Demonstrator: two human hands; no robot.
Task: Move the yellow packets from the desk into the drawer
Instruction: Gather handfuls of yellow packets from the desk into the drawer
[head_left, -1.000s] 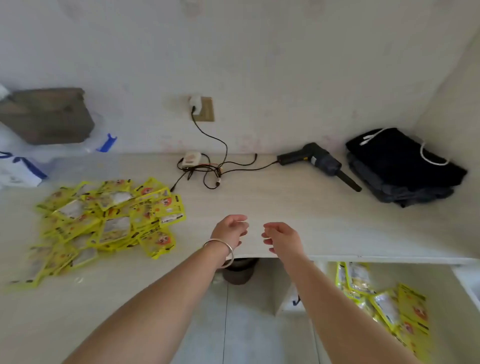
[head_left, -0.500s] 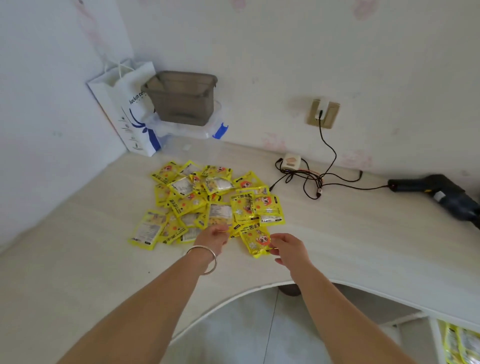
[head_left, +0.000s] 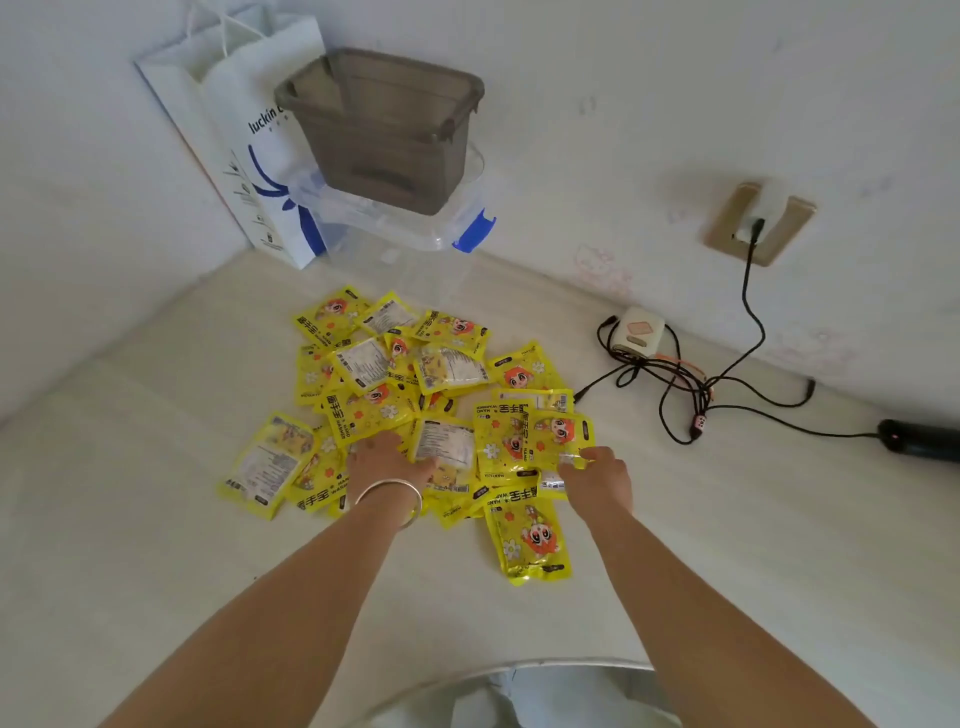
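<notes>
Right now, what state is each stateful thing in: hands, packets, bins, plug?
Left hand: resting on the pile, grip unclear.
Right hand: pinching one packet's edge.
Yellow packets: heaped on the desk.
Grey bin: stacked on the clear bin.
Plug: in the socket.

Both hands, left (head_left: 387, 464) and right (head_left: 597, 475), on the yellow packets (head_left: 431, 395) atop the desk (head_left: 130, 519).

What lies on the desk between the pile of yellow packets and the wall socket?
In the head view, a small white device with tangled black cables lies between the yellow packets and the wall socket.
</notes>
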